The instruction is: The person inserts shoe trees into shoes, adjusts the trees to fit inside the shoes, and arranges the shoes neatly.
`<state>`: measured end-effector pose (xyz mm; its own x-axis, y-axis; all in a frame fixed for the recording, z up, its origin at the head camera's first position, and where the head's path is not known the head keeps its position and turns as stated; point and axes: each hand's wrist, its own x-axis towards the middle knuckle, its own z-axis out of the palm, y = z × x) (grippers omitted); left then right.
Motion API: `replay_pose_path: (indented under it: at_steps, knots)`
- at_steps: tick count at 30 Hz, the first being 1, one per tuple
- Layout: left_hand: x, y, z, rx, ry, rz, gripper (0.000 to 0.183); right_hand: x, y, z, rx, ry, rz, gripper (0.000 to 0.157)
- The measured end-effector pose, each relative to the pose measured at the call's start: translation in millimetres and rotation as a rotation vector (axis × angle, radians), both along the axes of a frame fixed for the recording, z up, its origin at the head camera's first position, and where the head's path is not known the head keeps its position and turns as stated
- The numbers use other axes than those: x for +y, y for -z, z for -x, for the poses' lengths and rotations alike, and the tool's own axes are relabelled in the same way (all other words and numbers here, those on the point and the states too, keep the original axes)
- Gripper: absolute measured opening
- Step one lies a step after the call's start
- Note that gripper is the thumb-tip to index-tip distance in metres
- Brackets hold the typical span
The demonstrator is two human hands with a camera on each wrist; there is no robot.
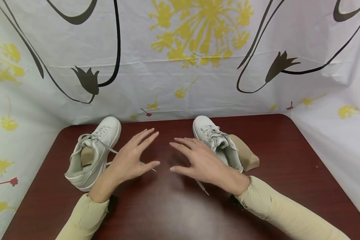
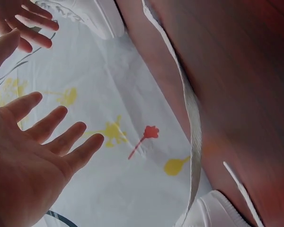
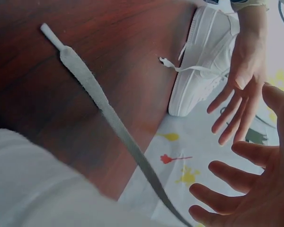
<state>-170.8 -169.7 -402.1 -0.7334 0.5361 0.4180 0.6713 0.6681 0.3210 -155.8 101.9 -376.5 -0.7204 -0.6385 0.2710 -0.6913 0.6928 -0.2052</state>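
Two white sneakers lie on the dark red table, toes toward the back. In the head view my left hand (image 1: pixel 129 160) hovers just right of the left sneaker (image 1: pixel 91 153), fingers spread and holding nothing. That sneaker has a tan insert (image 1: pixel 87 156) in its opening, and its loose lace (image 1: pixel 108 146) trails out toward my hand. My right hand (image 1: pixel 201 160) is held in front of the right sneaker (image 1: pixel 205 128), hiding part of it, with fingers apart and nothing in them. A lace end (image 1: pixel 202 187) from this side hangs below the palm. Both palms face each other.
A tan shoe insert (image 1: pixel 243 151) lies along the right side of the right sneaker. Behind the table (image 1: pixel 273 200) and at both sides hangs a white cloth (image 1: pixel 180 76) printed with yellow and dark flowers. Table edges run close behind both toes.
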Motion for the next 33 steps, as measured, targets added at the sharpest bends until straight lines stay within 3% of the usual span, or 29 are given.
replay_pose_path:
  at_steps: [10, 16, 22, 28, 33]
  knots:
    - [13, -2.1, 1.2, -0.047, -0.013, 0.015, 0.088, 19, -3.6, -4.9, 0.025, -0.002, -0.027, 0.074]
    - [21, -0.4, 3.0, -0.037, 0.024, 0.006, 0.085, 29, -7.8, -8.8, 0.025, 0.017, -0.037, 0.074]
    - [29, 1.9, 6.8, -0.017, 0.072, -0.011, 0.08, 46, -16.1, -6.0, 0.038, 0.011, 0.014, 0.072]
    - [38, 2.3, 8.1, -0.031, 0.089, -0.021, 0.081, 65, -14.4, -1.5, 0.067, 0.024, 0.067, 0.071]
    - [44, 1.2, 8.9, -0.041, 0.099, -0.021, 0.082, 75, -12.4, 4.2, 0.101, 0.043, 0.044, 0.071]
